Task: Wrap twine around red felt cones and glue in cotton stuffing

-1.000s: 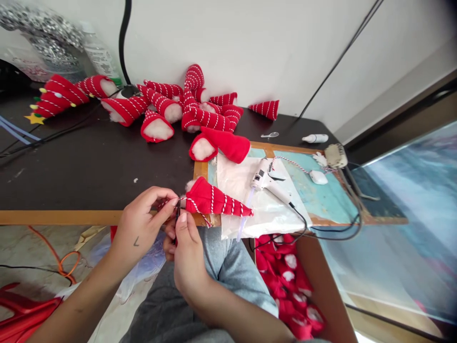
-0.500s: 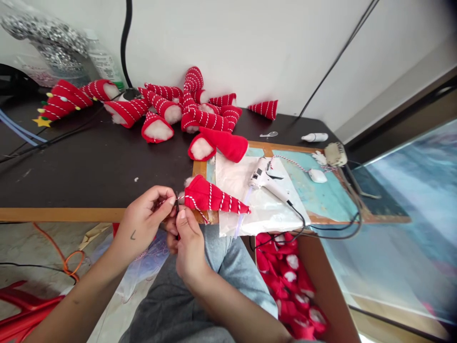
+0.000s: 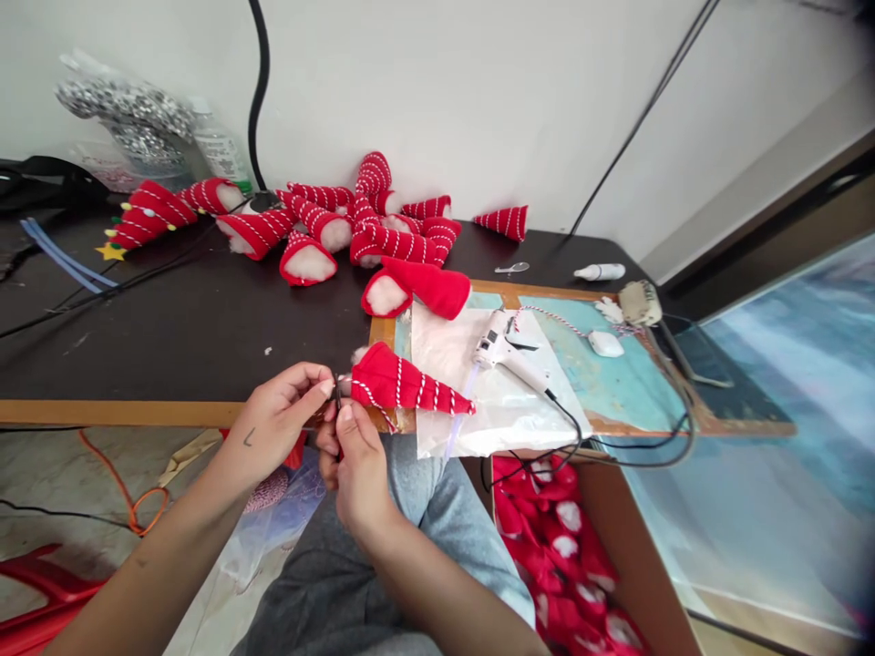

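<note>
A red felt cone (image 3: 410, 383) wound with red-and-white cord lies on its side at the table's front edge, its tip pointing right. By its open, stuffed end, my left hand (image 3: 291, 405) pinches the cord's loose part between thumb and finger. My right hand (image 3: 355, 456) is closed just below, wrapped round a small dark tool (image 3: 337, 392) whose blades stand up at the cord; most of the tool is hidden in the fingers. A white glue gun (image 3: 509, 351) rests on a white plastic sheet (image 3: 444, 333) to the cone's right.
Several cord-wound red cones (image 3: 396, 244) lie along the wall, with a plain red cone (image 3: 437, 287) before them. A decorated cone (image 3: 147, 217) is at the left. Below the table stands a box (image 3: 639, 538) of red pieces. Black cables (image 3: 581, 433) hang over the edge.
The camera view has shifted slightly. Both hands stay at the cord by the cone's stuffed end, with almost no movement relative to it.
</note>
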A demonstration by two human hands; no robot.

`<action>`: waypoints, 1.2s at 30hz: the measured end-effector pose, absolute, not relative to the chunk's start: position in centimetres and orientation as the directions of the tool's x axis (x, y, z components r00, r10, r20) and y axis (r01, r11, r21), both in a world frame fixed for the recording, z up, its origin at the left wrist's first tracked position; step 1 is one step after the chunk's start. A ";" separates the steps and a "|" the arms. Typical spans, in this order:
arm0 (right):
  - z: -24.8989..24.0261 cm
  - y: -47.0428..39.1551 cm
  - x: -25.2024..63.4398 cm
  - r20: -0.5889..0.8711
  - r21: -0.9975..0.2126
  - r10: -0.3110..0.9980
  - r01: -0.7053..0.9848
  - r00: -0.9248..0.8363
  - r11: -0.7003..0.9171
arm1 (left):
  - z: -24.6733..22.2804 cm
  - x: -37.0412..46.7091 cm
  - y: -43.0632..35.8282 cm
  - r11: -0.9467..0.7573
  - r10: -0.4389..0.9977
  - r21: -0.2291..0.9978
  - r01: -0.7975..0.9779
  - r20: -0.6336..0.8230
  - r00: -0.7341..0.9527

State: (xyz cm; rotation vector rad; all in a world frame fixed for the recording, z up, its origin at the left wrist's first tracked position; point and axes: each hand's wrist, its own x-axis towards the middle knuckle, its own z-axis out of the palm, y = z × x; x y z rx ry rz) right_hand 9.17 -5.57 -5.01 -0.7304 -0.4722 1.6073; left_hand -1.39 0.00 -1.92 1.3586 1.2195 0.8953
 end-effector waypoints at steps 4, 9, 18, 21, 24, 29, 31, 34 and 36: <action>-5.4 -5.9 8.9 -0.166 -0.722 0.980 -0.664 -0.107 -0.195 | -2.3 -2.1 1.0 0.029 0.995 0.982 0.187 -0.047 0.088; -2.9 -9.3 11.7 0.025 -0.971 0.944 -0.234 -0.330 -0.056 | -1.7 -5.3 6.3 -0.065 0.984 0.940 0.335 0.116 -0.134; 1.9 -5.3 35.0 0.378 -0.347 0.919 0.937 0.111 0.030 | 0.3 -9.6 9.2 -0.230 0.883 0.662 0.713 0.450 -0.133; 0.7 -3.1 40.3 0.323 -0.130 0.906 0.961 0.274 -0.244 | -0.8 -5.9 3.5 -0.246 0.904 0.719 0.650 0.413 -0.115; -0.7 -2.4 42.3 0.287 -0.076 0.903 0.947 0.319 -0.311 | -2.3 -1.7 -1.6 -0.153 0.965 0.868 0.472 0.235 -0.120; -0.1 -1.9 42.1 0.257 -0.006 0.902 0.934 0.346 -0.356 | -3.9 1.9 -3.3 -0.113 0.975 0.940 0.323 0.167 -0.144; 1.5 -2.0 40.6 0.331 -0.010 0.879 0.933 0.343 -0.360 | -4.0 2.4 -2.8 -0.140 0.975 0.940 0.311 0.185 -0.121; 4.3 -2.8 35.3 0.506 -0.211 0.851 0.977 0.137 -0.032 | -3.7 2.8 -2.4 -0.124 0.983 0.950 0.285 0.156 -0.094; 5.2 -3.2 30.2 0.497 -0.385 0.854 0.844 -0.152 0.374 | -3.4 3.0 -2.4 -0.109 0.988 0.959 0.261 0.134 -0.079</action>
